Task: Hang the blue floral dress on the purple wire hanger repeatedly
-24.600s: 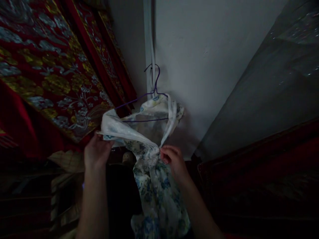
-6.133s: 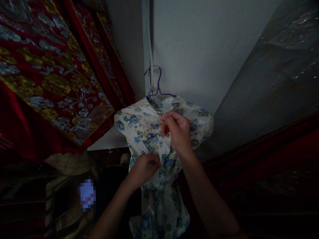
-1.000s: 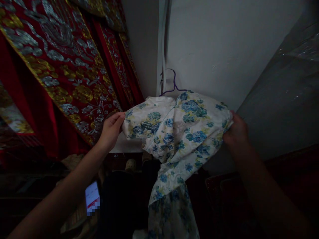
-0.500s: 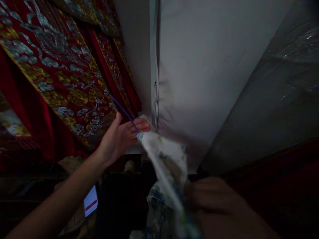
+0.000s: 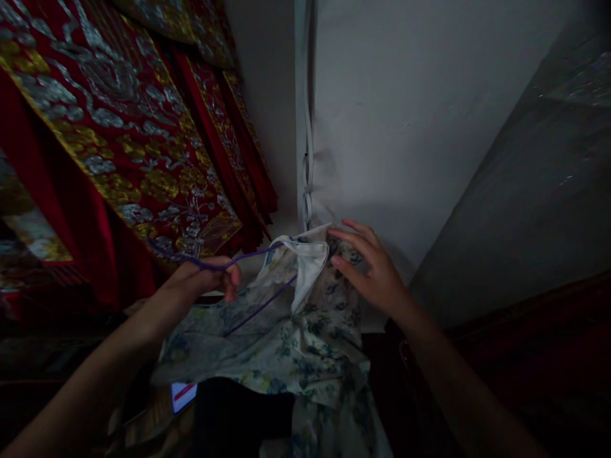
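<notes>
A white dress with blue flowers (image 5: 286, 337) hangs loose in front of me, partly on a thin purple wire hanger (image 5: 248, 256). My left hand (image 5: 198, 283) is closed round the hanger's wire at its left end. My right hand (image 5: 370, 270) is open, its fingers spread and touching the dress's collar edge at the upper right. The hanger's hook is off the wall, and the dress sags down below both hands.
Red hangings with gold and silver embroidery (image 5: 109, 127) fill the left. A white cable conduit (image 5: 305, 127) runs down the pale wall. A grey plastic-covered surface (image 5: 534, 191) slopes at the right. A small lit screen (image 5: 184, 393) glows below the dress.
The dress and hanger have come off the wall and dropped lower. My left hand has closed on the hanger wire. My right hand has risen to the collar with fingers spread.
</notes>
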Motion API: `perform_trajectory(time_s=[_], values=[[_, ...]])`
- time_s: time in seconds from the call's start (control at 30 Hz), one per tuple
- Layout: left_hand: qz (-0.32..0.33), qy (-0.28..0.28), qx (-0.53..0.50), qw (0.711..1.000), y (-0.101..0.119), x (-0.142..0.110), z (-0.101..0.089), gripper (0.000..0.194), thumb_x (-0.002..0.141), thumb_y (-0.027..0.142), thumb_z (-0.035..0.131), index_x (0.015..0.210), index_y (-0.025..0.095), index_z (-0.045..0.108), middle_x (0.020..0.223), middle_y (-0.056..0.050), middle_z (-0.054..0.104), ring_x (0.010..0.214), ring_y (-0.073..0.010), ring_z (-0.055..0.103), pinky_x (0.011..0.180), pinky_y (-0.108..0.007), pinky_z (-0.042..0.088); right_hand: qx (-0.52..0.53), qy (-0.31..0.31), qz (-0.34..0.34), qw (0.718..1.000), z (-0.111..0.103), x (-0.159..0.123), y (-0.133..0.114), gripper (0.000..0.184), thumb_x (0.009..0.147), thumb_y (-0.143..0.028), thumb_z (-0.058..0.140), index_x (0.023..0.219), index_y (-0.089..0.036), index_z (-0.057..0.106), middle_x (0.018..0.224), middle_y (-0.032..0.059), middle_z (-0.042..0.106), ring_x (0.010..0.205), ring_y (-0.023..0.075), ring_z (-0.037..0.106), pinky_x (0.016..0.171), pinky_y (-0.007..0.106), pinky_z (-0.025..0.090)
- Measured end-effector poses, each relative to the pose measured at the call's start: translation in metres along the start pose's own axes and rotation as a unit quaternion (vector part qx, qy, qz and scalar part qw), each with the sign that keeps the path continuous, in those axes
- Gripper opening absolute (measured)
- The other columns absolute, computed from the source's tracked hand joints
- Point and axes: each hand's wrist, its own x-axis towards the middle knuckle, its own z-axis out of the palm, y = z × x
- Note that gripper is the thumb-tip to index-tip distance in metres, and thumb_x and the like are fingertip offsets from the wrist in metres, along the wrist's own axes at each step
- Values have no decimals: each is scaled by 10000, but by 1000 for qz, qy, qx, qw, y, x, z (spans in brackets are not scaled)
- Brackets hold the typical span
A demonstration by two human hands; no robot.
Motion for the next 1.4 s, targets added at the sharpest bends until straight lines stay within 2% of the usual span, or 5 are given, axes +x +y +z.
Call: perform_trajectory(time_s=[0.27, 0.6, 0.97, 1.2, 1.4], values=[[73, 0, 67, 995, 3, 33, -5, 229, 747, 242, 495, 680, 214, 712, 689, -72, 703, 681, -243, 654, 678, -367, 535, 233, -32, 251, 939, -17, 1, -15, 468, 755, -671, 742, 922, -237, 683, 697, 10, 673, 608, 196, 648, 535, 289, 514], [289, 280, 352, 845, -2, 7, 19, 572, 953, 353, 570, 1508, 308, 437, 1469, -101, 501, 1388, -335, 441, 1193, -520, 336, 323, 220, 286, 875, -37, 76, 22, 351, 783, -591, 721, 832, -253, 641, 849, 49, 760, 928, 278, 750, 766, 390, 629], [112, -51, 282, 952, -104, 52, 119, 640, 970, 257, 491, 1587, 311, 334, 999, -58, 735, 854, -239, 704, 769, -330, 500, 314, 266, 349, 842, -41, 0, 53, 418, 838, -621, 672, 1021, -246, 682, 909, 36, 766, 905, 249, 754, 746, 364, 621], [62, 10, 194, 979, -173, 54, 170, 249, 983, 353, 529, 1119, 208, 679, 912, -45, 734, 810, -204, 686, 727, -275, 467, 189, 342, 296, 872, -37, 4, 88, 464, 794, -605, 674, 1016, -197, 662, 1029, 106, 723, 1054, 291, 673, 879, 424, 553], [72, 173, 58, 981, -184, 19, 182, 267, 930, 424, 640, 848, 177, 699, 794, -34, 697, 768, -194, 650, 722, -266, 473, 9, 471, 240, 849, 51, -114, 34, 277, 923, -424, 580, 1070, -195, 628, 1089, 81, 656, 997, 223, 629, 900, 372, 500]])
